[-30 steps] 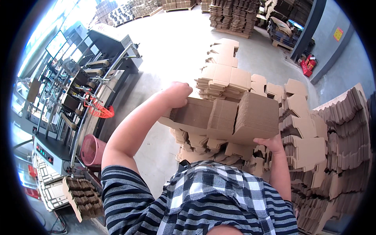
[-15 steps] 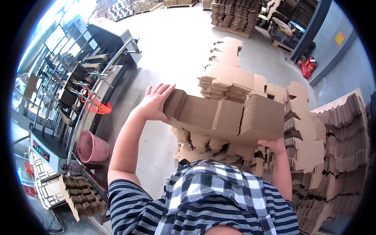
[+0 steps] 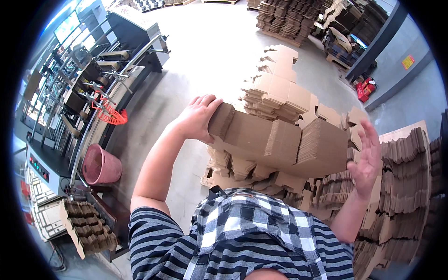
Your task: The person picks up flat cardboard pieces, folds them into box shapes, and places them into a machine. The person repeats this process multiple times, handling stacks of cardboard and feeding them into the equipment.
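Note:
I hold a thick bundle of flat brown cardboard blanks [image 3: 280,140] level in front of my chest. My left hand [image 3: 198,116] presses flat against its left end, fingers wrapped over the top corner. My right hand [image 3: 368,156] is at the bundle's right end with the fingers spread and the palm against the edge. Under the bundle, stacks of the same die-cut blanks [image 3: 275,88] stand on the floor.
A long folding machine [image 3: 93,84] with an orange coiled hose [image 3: 109,112] runs along the left. A pink bucket [image 3: 100,165] stands beside it, and a tray of blanks [image 3: 86,228] lies at lower left. Tall cardboard stacks [image 3: 406,186] fill the right; more pallets [image 3: 289,18] stand at the back.
My left hand has opened from a fist on top and slid to the bundle's left end. The right hand came from under the bundle to its right edge, and the bundle now sits higher.

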Motion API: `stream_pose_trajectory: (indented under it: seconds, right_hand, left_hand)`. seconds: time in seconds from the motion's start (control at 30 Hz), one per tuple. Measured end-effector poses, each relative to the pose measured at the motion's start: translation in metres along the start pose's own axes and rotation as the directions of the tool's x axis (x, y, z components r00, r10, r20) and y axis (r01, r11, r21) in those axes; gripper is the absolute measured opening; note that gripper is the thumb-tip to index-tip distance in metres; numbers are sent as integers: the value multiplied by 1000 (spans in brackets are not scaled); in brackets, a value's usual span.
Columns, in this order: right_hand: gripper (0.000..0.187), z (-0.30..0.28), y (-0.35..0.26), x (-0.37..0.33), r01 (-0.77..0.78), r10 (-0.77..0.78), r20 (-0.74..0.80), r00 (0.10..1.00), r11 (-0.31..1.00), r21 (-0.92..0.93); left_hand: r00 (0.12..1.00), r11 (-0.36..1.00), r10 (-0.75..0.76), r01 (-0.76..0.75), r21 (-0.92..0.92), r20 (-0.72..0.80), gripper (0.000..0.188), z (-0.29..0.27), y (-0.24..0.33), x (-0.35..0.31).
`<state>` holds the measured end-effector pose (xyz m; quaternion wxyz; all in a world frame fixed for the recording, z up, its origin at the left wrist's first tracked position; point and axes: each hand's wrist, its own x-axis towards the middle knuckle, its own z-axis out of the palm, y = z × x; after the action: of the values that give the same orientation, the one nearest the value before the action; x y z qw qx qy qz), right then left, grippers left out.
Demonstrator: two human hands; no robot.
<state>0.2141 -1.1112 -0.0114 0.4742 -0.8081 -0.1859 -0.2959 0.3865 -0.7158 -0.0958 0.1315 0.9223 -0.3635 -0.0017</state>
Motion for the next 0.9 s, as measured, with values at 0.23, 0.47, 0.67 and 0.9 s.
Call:
stream_pose_trajectory:
  seconds: [0.23, 0.47, 0.67, 0.9]
  right_hand:
    - [24, 194, 0, 45, -78, 223, 357, 907, 922, -379]
    - [18, 255, 73, 44, -112, 276, 313, 909, 884, -453]
    - [16, 268, 74, 43, -64, 286, 292, 913, 805, -590]
    - [14, 275, 78, 51, -257, 424, 254, 869, 826, -502]
  left_hand:
    - [1000, 1000, 10, -11, -8, -26, 109, 3, -6, 0]
    - [1000, 999, 18, -19, -29, -24, 104, 7, -9, 2]
    - [999, 999, 35, -36, -19, -39, 101, 10, -12, 2]
    - [996, 998, 60, -61, -12, -68, 100, 10, -15, 3]
